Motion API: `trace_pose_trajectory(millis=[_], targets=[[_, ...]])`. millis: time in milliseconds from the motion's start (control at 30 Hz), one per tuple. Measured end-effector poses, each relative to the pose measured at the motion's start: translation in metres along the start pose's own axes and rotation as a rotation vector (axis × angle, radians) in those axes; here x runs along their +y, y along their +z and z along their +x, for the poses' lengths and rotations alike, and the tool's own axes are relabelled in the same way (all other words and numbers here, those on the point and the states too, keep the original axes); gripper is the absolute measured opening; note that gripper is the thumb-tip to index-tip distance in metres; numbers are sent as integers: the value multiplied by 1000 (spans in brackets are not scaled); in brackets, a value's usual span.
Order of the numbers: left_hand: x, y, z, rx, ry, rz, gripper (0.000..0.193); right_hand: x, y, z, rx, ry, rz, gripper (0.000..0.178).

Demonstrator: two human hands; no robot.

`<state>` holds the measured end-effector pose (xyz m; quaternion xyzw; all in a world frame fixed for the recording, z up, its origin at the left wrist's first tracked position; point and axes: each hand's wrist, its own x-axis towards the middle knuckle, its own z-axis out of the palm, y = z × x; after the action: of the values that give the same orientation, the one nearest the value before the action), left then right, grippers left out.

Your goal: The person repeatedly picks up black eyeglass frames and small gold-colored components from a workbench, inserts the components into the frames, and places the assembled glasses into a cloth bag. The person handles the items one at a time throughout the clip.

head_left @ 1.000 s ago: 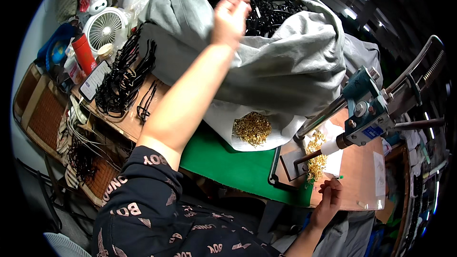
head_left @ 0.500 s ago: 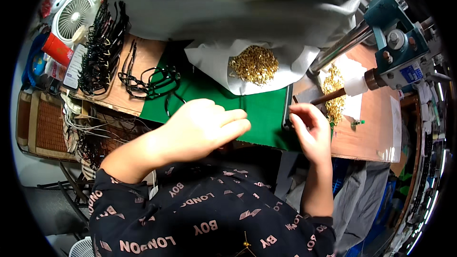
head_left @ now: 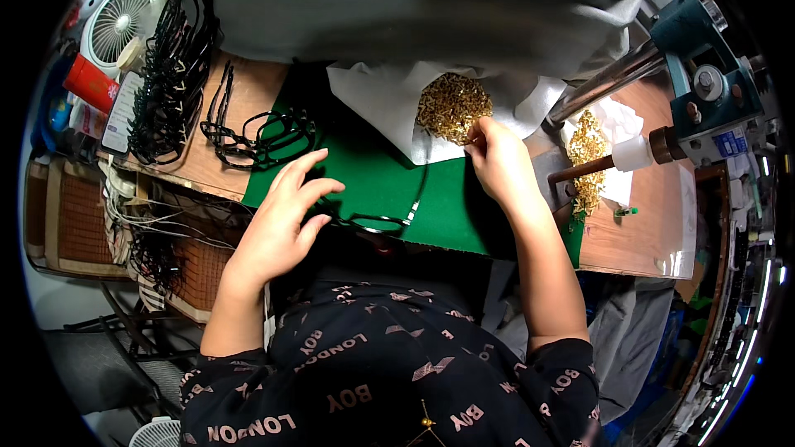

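My left hand (head_left: pixel 288 219) hovers over the front left of the green mat (head_left: pixel 464 207), fingers spread and empty. Just right of it lies a black eyeglass frame (head_left: pixel 379 217) near the mat's front edge, one temple pointing away from me; its left part is hidden by my hand. My right hand (head_left: pixel 499 157) reaches to the near right side of a heap of small gold metal pieces (head_left: pixel 451 103) on a white sheet (head_left: pixel 373 108). Its thumb and fingertips are pinched together; what lies between them is too small to make out.
More black eyeglass frames (head_left: pixel 257 141) lie at the left, beside a dense row of black frames (head_left: pixel 170 83). At the right stands a bench press (head_left: pixel 704 83) with a rod, by a second gold heap (head_left: pixel 586 149). A phone (head_left: pixel 122 114) and fan (head_left: pixel 122 23) are far left.
My left hand has drawn back to the left and opened, uncovering the eyeglass frame on the mat. My right hand has moved from beside the press rod, left and away from me, to the gold heap.
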<state>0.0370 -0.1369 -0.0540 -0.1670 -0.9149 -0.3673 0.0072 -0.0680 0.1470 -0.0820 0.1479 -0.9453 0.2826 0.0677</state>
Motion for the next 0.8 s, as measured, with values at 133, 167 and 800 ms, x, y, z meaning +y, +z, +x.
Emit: trace_pose_trajectory(millis=[133,167,800], targets=[[-14,12,4,132,-31,26,27,3,3,2,19,-3,-34,11],[-19,19,7,260,-33,54,19,3,5,4,22,-10,-38,10],[59,-34,-9,-20,264,-994,38,-31,-40,-17,147,45,299,8]])
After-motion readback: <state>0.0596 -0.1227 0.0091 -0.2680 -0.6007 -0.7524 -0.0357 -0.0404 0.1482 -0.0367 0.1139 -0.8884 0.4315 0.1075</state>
